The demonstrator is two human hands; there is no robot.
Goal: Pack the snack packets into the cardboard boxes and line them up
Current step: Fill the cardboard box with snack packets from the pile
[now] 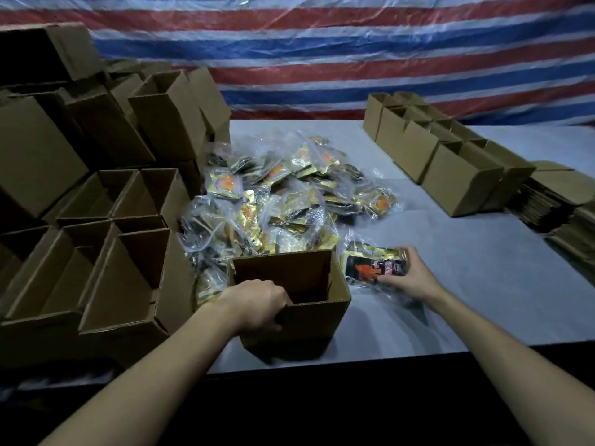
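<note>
Snack packet (373, 265) gripped by right hand (410, 278), left hand (257, 304) gripping empty box (289, 297) rim alongside; big pile (273, 201) unpacked.

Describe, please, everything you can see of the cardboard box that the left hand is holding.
The cardboard box is plain brown corrugated card, open-topped, with no packets showing in its dark inside. It stands upright on the table near the front edge, just before the packet pile. The left hand grips its near left rim.

open boxes (106, 239) left | packet pile (273, 201) centre | box row (444, 156) right
</note>
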